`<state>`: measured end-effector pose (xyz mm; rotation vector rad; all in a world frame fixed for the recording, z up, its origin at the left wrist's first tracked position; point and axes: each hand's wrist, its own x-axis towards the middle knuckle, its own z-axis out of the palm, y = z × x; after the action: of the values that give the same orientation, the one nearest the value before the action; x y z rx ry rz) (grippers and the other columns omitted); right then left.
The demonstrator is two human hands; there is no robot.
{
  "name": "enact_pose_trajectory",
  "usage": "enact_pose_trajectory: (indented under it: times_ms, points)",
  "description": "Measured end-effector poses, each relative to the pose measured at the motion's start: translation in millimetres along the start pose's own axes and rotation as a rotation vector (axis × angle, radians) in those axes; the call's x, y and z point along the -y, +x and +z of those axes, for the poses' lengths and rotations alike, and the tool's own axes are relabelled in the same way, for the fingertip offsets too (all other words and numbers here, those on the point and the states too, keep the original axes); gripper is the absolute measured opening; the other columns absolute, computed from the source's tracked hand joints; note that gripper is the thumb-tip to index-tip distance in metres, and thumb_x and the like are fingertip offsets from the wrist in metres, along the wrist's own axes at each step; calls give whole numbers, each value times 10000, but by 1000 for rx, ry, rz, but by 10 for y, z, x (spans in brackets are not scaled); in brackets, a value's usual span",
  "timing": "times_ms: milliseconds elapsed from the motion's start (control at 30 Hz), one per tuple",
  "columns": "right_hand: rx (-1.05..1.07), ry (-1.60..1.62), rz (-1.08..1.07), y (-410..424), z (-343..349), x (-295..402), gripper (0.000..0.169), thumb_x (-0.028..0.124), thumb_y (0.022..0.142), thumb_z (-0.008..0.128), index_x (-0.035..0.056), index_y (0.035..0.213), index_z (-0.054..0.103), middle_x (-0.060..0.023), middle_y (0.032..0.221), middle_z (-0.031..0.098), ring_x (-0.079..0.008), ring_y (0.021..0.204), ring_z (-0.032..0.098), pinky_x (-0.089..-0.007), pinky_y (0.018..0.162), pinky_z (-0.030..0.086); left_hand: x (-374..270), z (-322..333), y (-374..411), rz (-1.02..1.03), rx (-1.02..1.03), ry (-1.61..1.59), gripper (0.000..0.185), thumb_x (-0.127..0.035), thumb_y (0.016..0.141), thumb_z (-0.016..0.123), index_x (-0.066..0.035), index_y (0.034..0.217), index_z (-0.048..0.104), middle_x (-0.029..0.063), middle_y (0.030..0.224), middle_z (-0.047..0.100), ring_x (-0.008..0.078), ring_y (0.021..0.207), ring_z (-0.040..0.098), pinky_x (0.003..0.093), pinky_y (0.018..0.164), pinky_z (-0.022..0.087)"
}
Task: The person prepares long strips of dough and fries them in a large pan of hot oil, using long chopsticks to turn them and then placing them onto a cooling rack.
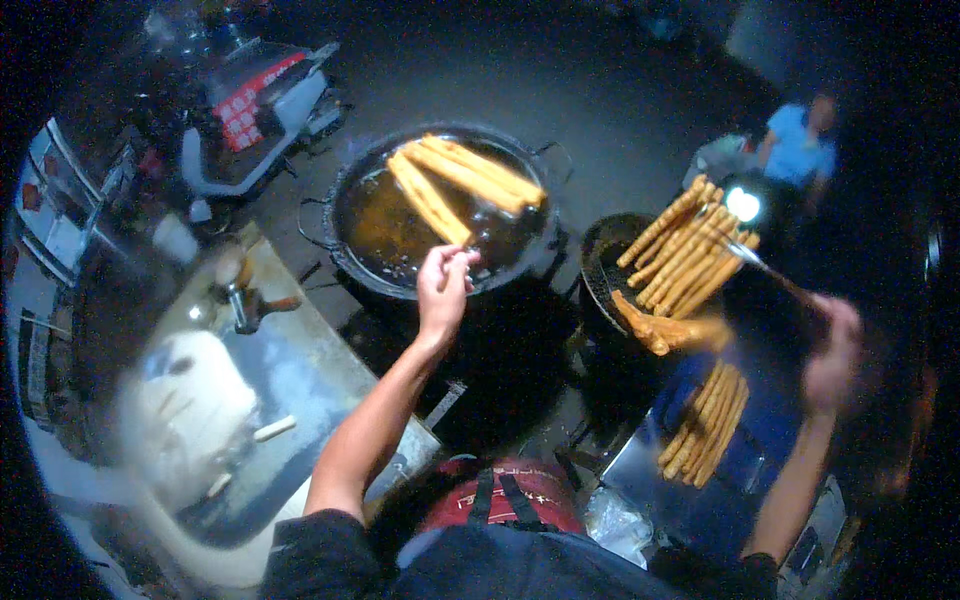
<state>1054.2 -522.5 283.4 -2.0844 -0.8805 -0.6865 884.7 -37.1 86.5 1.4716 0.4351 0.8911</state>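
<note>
A wok (339, 225) of dark oil stands before me, with several long golden dough sticks (472, 172) in it. My left hand (442, 289) is over the wok's near rim, its fingers pinched at the near end of one dough stick (427, 201). My right hand (832, 352), blurred, grips the handle of a metal tool (750, 255), apparently tongs. Its metal end reaches over a pile of browned fried dough sticks (675, 255) on a dark round rack (600, 259). A flatter fried piece (660, 330) lies at the pile's near side.
More fried sticks (705, 427) lie at the right, near a clear plastic bag (619, 521). On the left, a metal worktop (300, 360) bears white dough (195, 397) and a wooden-handled tool (251, 307). A scooter (255, 120) and a person in blue (799, 142) are beyond.
</note>
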Motion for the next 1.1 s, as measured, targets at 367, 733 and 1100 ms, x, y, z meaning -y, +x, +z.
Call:
enact_pose_trajectory:
  times_ms: [367, 733, 1100]
  points:
    - [-82, 570, 147, 1039, 4748, 815, 174, 203, 979, 640, 55, 1041, 709, -31, 978, 720, -108, 875, 648, -265, 770, 514, 976, -881, 874, 14, 190, 526, 271, -259, 974, 608, -21, 1101, 644, 106, 1013, 724, 176, 923, 685, 337, 817, 532]
    - [136, 479, 228, 871, 5254, 605, 248, 249, 938, 669, 29, 1030, 736, -26, 917, 728, -97, 839, 641, -265, 757, 501, 774, -1471, 879, -140, -372, 59, 137, -149, 990, 558, -24, 1036, 588, 79, 845, 701, 78, 577, 532, 248, 516, 424]
    - [97, 807, 611, 908, 5519, 449, 229, 224, 961, 648, 16, 1043, 698, -53, 916, 712, -147, 789, 674, -276, 706, 551, 807, -1382, 1179, -337, -366, -279, 190, -173, 982, 531, -13, 1064, 592, 177, 935, 733, 79, 496, 522, 198, 421, 350]
